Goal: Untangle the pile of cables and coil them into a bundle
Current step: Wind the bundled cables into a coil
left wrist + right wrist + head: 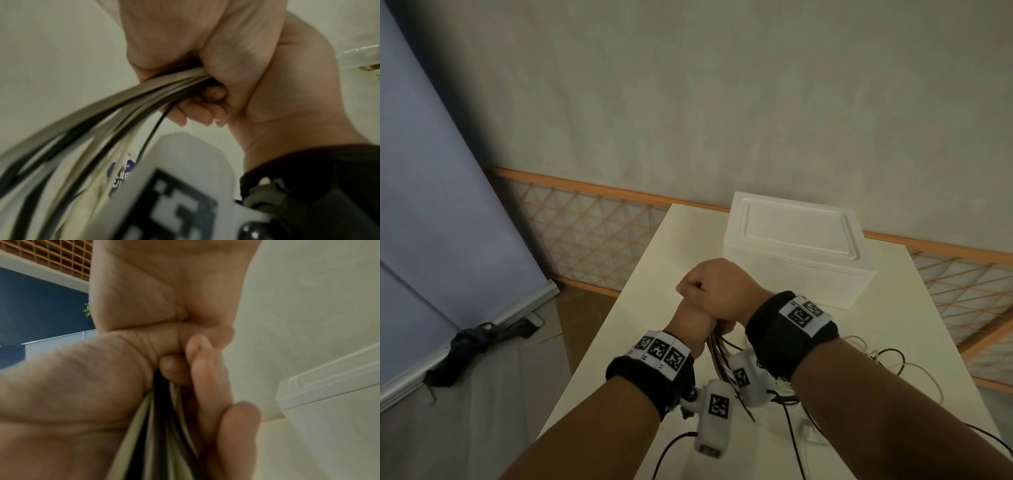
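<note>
We see both hands, left hand (688,323) and right hand (717,286), fisted around the cables (115,104) above the bench (654,274).

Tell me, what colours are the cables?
Black and cream-white cables, clearest in the left wrist view.

The cables (717,346) are thin, some black and some white. A bunch of them is pulled together and held up off the desk (914,308). More loose cables (893,363) lie in loops on the desk, on the right side.
</note>
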Demonstrator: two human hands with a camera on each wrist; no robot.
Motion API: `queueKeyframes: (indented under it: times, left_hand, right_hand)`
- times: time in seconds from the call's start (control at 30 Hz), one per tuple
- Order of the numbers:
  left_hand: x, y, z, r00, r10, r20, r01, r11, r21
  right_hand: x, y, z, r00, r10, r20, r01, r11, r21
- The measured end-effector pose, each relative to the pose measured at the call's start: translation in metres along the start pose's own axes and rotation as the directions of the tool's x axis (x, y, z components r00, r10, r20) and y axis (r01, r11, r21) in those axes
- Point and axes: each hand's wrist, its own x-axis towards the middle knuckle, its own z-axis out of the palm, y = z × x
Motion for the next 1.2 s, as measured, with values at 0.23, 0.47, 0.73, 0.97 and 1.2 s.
queueKeyframes:
  times: [0.23,0.47,0.73,0.97,1.2]
  left_hand:
    - [0.007,0.005,-0.009,0.999,-0.037,-0.002,0.037,0.999,-0.035]
    - [0.009,-0.004,-0.019,0.993,-0.073,0.093,0.076,0.997,-0.025]
    - [0.009,-0.002,-0.026,0.999,-0.018,0.051,0.019,1.000,-0.009]
    - [0.006,-0.010,-0.025,0.999,-0.023,0.030,0.021,0.997,0.071]
    - [0.011,0.006,-0.027,0.999,0.015,-0.032,-0.021,0.985,-0.171]
  right_hand:
    - [0.007,0.001,-0.011,0.997,0.080,-0.023,-0.080,0.997,-0.022]
    - [0.000,-0.005,-0.009,0.976,0.204,0.075,-0.215,0.863,0.458]
    - [0.000,-0.016,-0.013,0.984,0.169,0.057,-0.179,0.945,0.274]
    - [0.005,-0.017,-0.003,0.996,0.050,0.067,-0.051,0.999,0.002]
    - [-0.002,-0.008,-0.003,0.974,0.197,-0.115,-0.089,0.794,0.601]
